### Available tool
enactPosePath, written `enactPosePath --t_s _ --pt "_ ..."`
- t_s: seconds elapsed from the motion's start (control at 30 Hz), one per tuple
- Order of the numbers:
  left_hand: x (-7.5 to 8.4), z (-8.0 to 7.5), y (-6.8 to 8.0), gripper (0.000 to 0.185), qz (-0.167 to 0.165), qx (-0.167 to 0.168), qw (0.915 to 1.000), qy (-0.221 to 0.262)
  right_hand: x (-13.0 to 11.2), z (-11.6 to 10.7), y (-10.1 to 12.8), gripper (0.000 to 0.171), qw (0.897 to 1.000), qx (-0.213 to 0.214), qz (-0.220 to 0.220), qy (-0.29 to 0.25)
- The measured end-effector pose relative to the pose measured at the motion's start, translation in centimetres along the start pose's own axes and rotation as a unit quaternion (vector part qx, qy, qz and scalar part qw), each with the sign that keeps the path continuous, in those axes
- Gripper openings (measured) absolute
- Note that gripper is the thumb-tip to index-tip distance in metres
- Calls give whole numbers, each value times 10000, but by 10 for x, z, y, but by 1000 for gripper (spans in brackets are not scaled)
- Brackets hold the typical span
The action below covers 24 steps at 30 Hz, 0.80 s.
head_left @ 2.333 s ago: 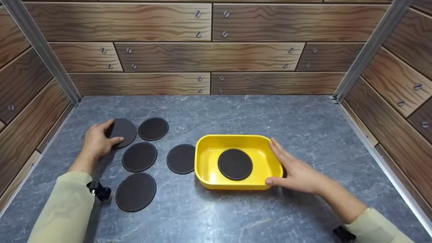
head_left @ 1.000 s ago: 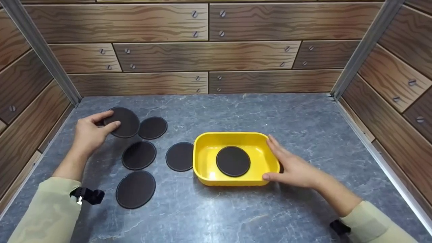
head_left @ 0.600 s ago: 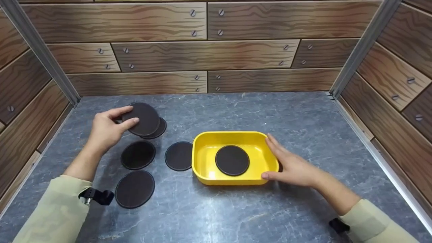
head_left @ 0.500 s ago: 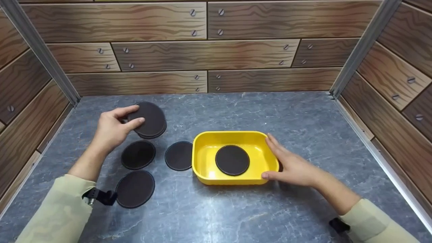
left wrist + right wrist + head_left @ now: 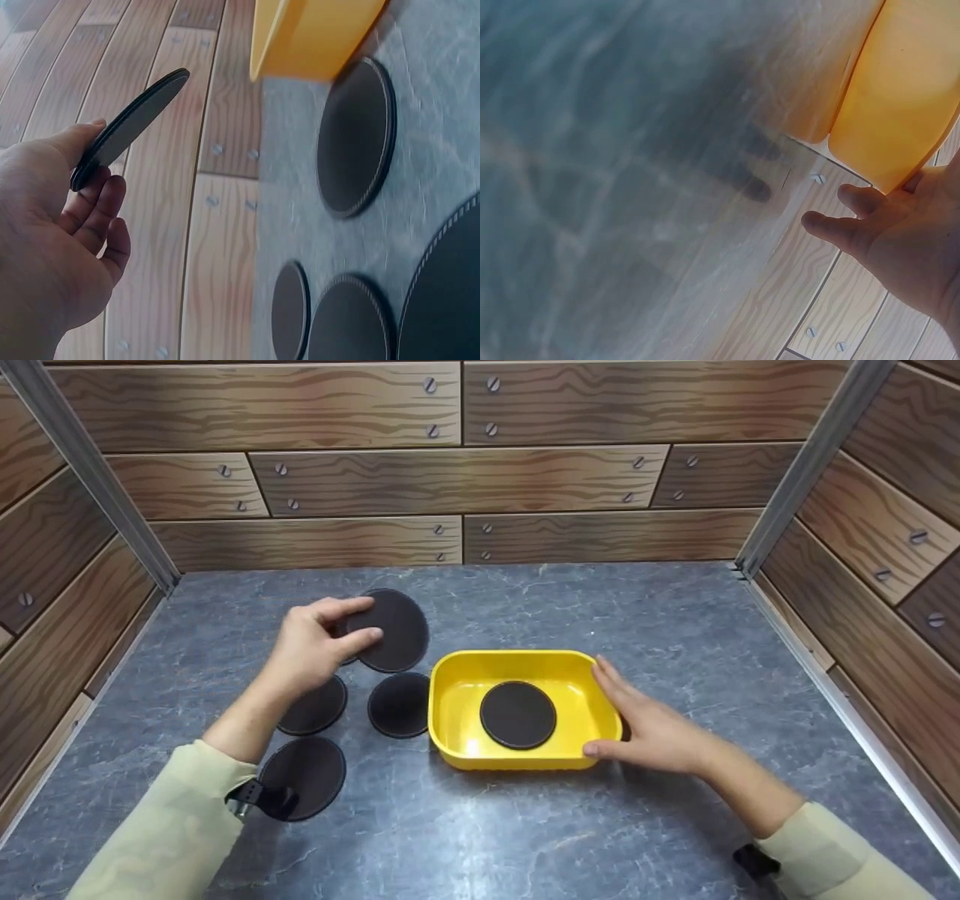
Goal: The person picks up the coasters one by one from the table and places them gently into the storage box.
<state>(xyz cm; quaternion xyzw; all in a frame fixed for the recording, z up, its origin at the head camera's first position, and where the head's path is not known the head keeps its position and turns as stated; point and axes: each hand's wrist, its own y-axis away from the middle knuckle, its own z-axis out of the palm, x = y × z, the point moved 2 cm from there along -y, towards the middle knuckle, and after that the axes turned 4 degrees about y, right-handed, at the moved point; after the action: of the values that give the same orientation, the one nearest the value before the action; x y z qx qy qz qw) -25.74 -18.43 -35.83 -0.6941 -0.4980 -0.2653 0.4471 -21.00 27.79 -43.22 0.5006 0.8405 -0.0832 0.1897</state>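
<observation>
My left hand (image 5: pixel 311 649) pinches a round black coaster (image 5: pixel 399 630) between thumb and fingers, and the left wrist view shows it tilted, well off the table. My right hand (image 5: pixel 652 727) grips the right end of a yellow plastic bin (image 5: pixel 517 763), thumb at the near corner and fingers along the far side. Inside the bin lies a black coaster (image 5: pixel 517 715), flat on its floor. Just left of the bin rests another coaster (image 5: pixel 397 705), its edge overlapped by the bin's wall in the head view. White stitching runs round the coasters' rims in the left wrist view.
Further left lie a middle coaster (image 5: pixel 319 711) and a near coaster (image 5: pixel 319 772), both partly covered by my left arm or wrist camera. One more coaster is mostly hidden behind my left hand. Wood-patterned walls (image 5: pixel 465 484) enclose the grey marbled table (image 5: pixel 480 840).
My left hand has picked up the far-left coaster and carried it right, past the coaster at the back, toward the bin. The right hand has kept its hold on the bin.
</observation>
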Motion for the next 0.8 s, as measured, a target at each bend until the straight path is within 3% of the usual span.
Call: enactPosePath --t_s 0.37,0.8 --pt "18 39 -1 43 204 -544 9983 -11 1 0 1 115 10000 21 26 -23" --pt "21 79 -2 41 273 -892 9953 255 0 1 1 116 10000 63 -3 -2"
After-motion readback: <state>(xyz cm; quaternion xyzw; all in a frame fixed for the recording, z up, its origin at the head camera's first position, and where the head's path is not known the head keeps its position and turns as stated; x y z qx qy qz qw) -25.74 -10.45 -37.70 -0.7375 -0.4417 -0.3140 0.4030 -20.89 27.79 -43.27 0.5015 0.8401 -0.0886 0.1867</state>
